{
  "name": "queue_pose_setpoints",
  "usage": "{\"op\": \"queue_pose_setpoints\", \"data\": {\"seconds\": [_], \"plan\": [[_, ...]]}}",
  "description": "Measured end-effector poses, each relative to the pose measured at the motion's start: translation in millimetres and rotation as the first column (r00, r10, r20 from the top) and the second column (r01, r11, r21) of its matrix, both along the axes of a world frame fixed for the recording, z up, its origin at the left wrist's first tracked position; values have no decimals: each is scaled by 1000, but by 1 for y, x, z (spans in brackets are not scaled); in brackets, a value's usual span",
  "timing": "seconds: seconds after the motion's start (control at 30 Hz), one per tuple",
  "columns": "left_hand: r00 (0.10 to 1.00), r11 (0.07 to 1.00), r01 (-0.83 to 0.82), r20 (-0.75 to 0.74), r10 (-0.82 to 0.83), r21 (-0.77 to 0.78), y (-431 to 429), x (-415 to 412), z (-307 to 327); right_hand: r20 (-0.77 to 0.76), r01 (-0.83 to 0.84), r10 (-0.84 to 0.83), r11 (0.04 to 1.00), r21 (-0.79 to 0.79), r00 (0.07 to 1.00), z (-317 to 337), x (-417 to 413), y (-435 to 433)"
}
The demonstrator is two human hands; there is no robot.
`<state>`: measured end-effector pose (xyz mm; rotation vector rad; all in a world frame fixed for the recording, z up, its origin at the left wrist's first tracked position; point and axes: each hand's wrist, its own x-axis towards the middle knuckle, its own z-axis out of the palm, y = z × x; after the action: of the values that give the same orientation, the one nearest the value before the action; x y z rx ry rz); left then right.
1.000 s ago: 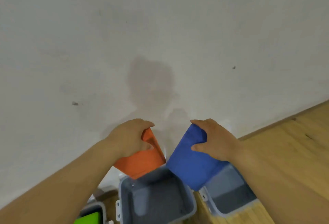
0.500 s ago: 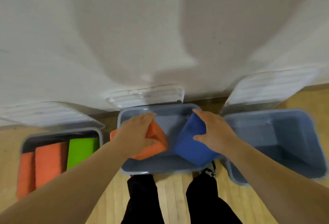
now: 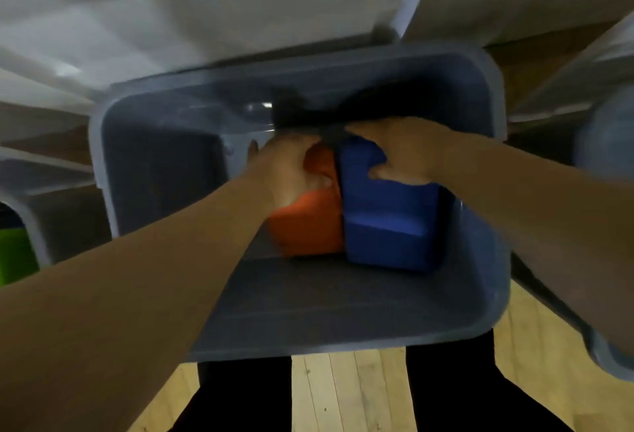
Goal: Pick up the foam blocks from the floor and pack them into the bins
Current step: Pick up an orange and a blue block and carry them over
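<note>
A grey bin (image 3: 144,164) fills the middle of the head view, its lid leaning open against the wall behind. Inside it, at the right, an orange foam block (image 3: 308,226) and a blue foam block (image 3: 387,226) stand side by side, touching. My left hand (image 3: 288,171) grips the top of the orange block. The blue block's top is held by my right hand (image 3: 404,150). Both blocks are low inside the bin; whether they rest on its bottom I cannot tell.
A second grey bin (image 3: 27,222) at the left edge holds a green block (image 3: 13,256). Part of a third bin (image 3: 603,143) shows at the right. White wall behind; wooden floor (image 3: 346,394) and my dark trouser legs (image 3: 240,394) below.
Both hands have gone down into the middle bin with their blocks, which now stand together at its right side. The camera has dropped much closer to the bin.
</note>
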<state>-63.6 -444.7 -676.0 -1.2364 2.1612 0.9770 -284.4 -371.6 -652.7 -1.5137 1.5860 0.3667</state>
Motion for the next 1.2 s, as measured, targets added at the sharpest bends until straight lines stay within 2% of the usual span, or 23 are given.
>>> {"op": "queue_pose_setpoints", "data": {"seconds": [0.07, 0.1, 0.2, 0.3, 0.37, 0.57, 0.9, 1.1, 1.2], "plan": [[993, 995, 43, 118, -32, -95, 7, -3, -30, -194, -95, 73, 990, -108, 978, -30, 8, 10], [982, 995, 24, 190, -5, -94, 13, 1, -41, -291, -152, 107, 979, -137, 951, -41, 15, 17], [948, 985, -151, 296, 119, 87, 37, 25, -67, -409, -261, 184, 955, -143, 894, -62, 34, 37], [961, 952, -225, 207, 182, 208, 64, 49, -85, -399, -275, 199, 951, -143, 895, -81, 33, 46], [966, 958, -229, 165, 201, 173, 77, 56, -91, -408, -284, 195, 944, -169, 892, -90, 26, 47], [963, 973, -224, 168, 212, 56, 95, 69, -104, -435, -296, 196, 939, -176, 879, -107, 25, 49], [961, 965, -260, 110, 256, 23, 115, 91, -109, -475, -292, 187, 943, -159, 860, -112, 22, 47], [958, 957, -275, 114, 265, 91, 128, 102, -101, -457, -72, 11, 991, -116, 890, -98, 65, 90], [979, 969, -182, 124, 162, 169, 136, 116, -100, -356, 94, -61, 993, 77, 932, -112, 74, 115]]}}
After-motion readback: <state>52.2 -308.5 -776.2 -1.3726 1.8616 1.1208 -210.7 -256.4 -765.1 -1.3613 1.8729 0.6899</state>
